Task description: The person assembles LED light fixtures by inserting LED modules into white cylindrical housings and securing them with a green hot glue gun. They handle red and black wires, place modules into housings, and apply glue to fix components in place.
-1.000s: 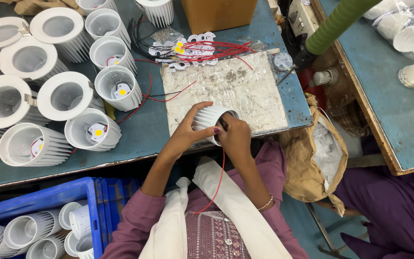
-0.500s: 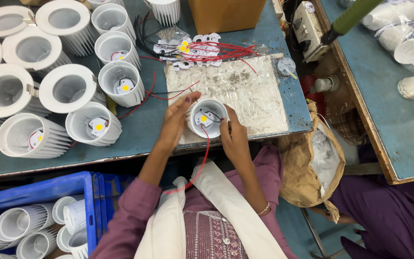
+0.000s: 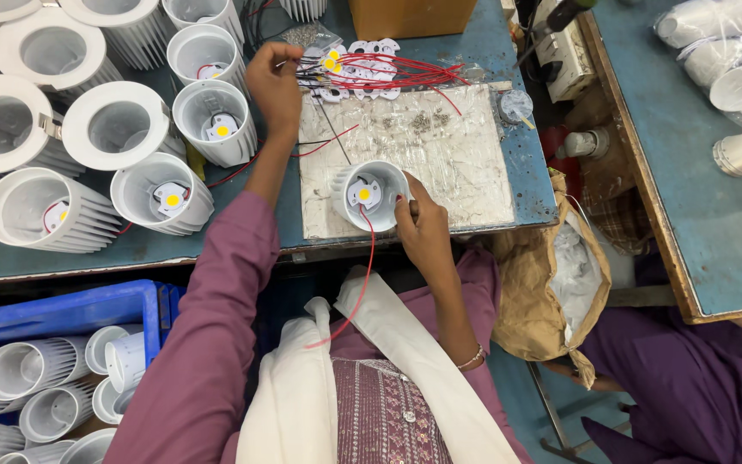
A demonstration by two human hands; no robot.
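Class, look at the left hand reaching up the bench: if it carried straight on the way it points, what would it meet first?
Probably the pile of small LED boards with red wires just beyond the left hand; depth is uncertain.

Two hands: left (image 3: 275, 82), right (image 3: 422, 228). One white finned lamp housing (image 3: 369, 196) held at centre. Four more housings with yellow chips at 9 to 11 o'clock. One blue crate (image 3: 88, 309) at 8 o'clock. One brown bag (image 3: 543, 283) at 4 o'clock. One brown box (image 3: 410, 15) at 12 o'clock.
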